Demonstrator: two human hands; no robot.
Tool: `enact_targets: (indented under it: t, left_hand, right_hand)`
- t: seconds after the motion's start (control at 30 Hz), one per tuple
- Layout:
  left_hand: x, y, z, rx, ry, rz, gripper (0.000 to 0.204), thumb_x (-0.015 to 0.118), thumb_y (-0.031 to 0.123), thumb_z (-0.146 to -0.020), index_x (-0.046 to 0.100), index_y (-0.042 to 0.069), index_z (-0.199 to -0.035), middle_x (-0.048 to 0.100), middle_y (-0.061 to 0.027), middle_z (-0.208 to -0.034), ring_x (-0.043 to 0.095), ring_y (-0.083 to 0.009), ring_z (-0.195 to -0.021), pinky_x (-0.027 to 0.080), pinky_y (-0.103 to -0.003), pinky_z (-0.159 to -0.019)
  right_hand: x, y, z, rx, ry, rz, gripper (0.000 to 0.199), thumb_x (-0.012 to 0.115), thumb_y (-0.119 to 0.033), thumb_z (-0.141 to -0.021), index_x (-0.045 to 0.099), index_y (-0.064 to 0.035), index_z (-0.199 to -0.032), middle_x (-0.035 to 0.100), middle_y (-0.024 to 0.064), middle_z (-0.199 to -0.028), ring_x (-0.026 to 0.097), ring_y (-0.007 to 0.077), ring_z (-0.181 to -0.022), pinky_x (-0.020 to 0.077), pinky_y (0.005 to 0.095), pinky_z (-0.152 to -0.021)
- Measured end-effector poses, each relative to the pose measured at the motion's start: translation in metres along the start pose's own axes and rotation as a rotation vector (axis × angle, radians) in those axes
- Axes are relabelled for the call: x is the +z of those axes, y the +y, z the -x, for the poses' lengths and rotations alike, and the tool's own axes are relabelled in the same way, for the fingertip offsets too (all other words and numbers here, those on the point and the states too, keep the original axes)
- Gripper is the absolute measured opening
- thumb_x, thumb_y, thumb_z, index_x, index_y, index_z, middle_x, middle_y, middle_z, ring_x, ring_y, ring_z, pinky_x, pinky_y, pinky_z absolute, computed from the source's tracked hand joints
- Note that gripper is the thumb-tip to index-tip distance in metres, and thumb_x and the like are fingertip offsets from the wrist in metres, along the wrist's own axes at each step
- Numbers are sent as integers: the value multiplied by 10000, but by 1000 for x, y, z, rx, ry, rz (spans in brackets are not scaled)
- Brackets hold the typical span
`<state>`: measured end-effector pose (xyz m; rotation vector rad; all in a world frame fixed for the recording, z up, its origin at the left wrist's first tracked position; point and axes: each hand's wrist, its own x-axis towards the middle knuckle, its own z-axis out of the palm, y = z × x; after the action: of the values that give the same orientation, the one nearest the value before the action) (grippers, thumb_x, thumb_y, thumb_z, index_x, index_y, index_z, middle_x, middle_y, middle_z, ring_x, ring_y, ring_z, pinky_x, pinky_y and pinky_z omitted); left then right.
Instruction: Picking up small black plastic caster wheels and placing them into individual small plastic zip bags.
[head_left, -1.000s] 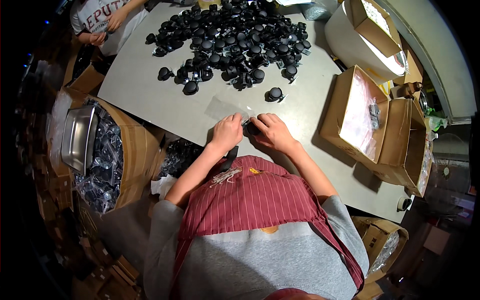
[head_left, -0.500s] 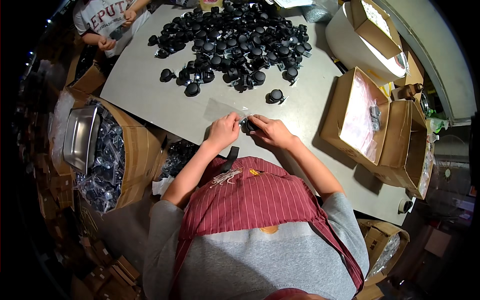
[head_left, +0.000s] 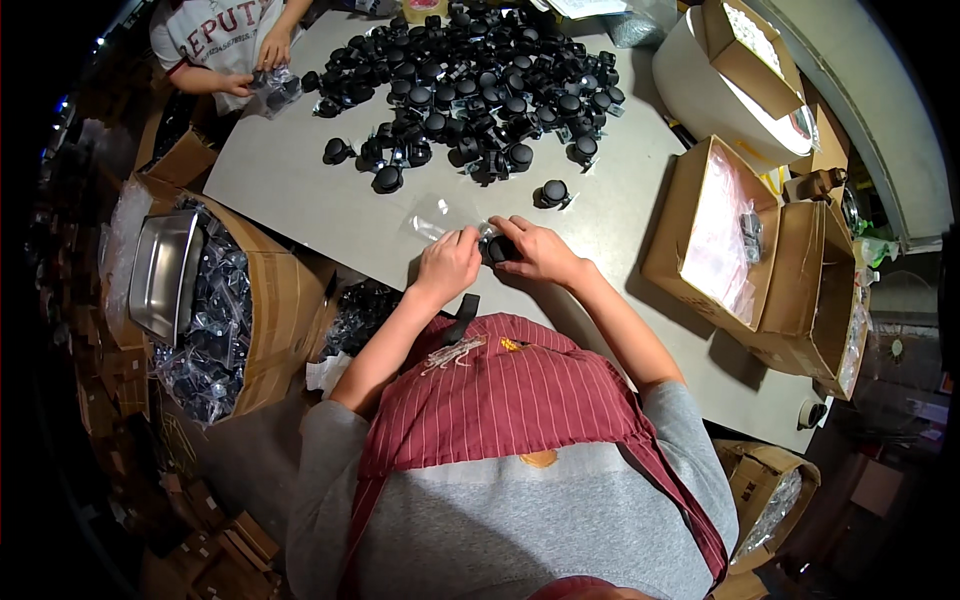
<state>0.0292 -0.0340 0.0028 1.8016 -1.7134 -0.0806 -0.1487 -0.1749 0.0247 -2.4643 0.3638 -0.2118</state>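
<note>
Close to the table's near edge, my left hand (head_left: 449, 266) pinches a clear plastic bag (head_left: 436, 216), whose loose end spreads flat past the fingers. My right hand (head_left: 541, 252) grips a black caster wheel (head_left: 499, 249) right beside it, at the mouth of the bag. How far the caster sits inside the bag is hidden by my fingers. A single loose caster (head_left: 552, 194) stands just beyond my right hand. Farther back lies a big pile of black casters (head_left: 480, 90) with metal mounting plates.
Left of the table, a carton (head_left: 275, 330) holds bagged casters and a steel pan (head_left: 162, 275). At right stand an open carton lined with pink plastic (head_left: 715, 240), another carton (head_left: 800, 265) and a white tub (head_left: 700, 90). Across the table, a co-worker's hands (head_left: 262, 65) hold a bagged item.
The clear bag has opened out and shifted slightly left. My right hand's fingers have spread around the caster. The co-worker's hands have moved right, toward the table, with a bag.
</note>
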Motion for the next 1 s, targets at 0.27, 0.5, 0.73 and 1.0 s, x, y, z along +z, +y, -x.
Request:
enact_targets:
  t: [0.27,0.5,0.73,1.0]
  left_hand:
    - [-2,9,1,51,106,-58,101,659,70,-857,581,74,-922,649,-86,-821,672,-290,-786,541,-407,-653]
    - [-2,14,2,82,165,-55,126,673,66,-836,583,67,-924,647,-85,-827,664,-290,-798,535,-394,-672]
    - [13,2,4,-150,166,-43,148,644,58,-833,579,62,-965,654,-93,-864,648,-317,-843,530,-437,-717]
    - [8,6,8,-169,162,-8,154,654,49,-825,578,62,-959,651,-97,-878,646,-321,-856,525,-429,-728]
  right_hand:
    - [10,-7,1,70,132,-73,507,811,-286,-754,624,-4,-1131,643,192,-1003,664,405,-872,549,467,-755]
    - [17,-14,-3,316,236,-125,440,835,-340,-757,669,15,-955,679,200,-892,682,379,-800,555,437,-724]
    - [34,-18,-1,188,331,-217,649,796,-306,-838,522,-8,-1345,689,243,-967,681,427,-842,538,453,-733]
    - [20,-21,-5,225,262,-271,571,794,-278,-789,587,-2,-1244,686,223,-935,681,391,-805,541,431,-705]
